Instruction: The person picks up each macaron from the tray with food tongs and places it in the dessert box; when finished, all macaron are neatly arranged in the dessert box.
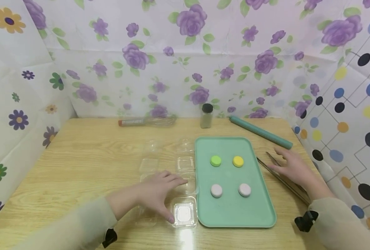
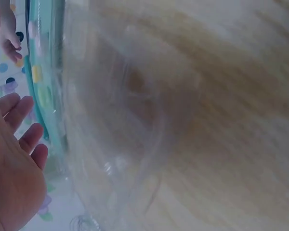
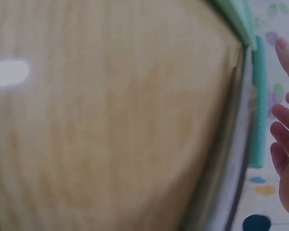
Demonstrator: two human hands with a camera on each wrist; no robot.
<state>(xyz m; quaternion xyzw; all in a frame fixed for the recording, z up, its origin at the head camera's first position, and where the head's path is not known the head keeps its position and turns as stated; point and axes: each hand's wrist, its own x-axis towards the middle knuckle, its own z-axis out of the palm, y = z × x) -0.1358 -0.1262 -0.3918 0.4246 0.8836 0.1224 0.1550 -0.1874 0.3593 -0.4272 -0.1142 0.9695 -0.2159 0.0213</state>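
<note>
My left hand hovers over the clear plastic boxes, fingers spread and holding nothing. Its thumb is beside the near clear box, which stands open; I cannot tell whether they touch. In the left wrist view, the fingers are loosely bent around no object. My right hand is above the metal tongs, right of the green tray, its fingers apart and gripping nothing. On the tray lie a green macaron, a yellow macaron and two pale macarons.
Behind the tray a teal rolling pin lies at a slant. A black-capped jar and a whisk are along the table's back edge. More clear boxes stand left of the tray. Patterned sheets surround the wooden table.
</note>
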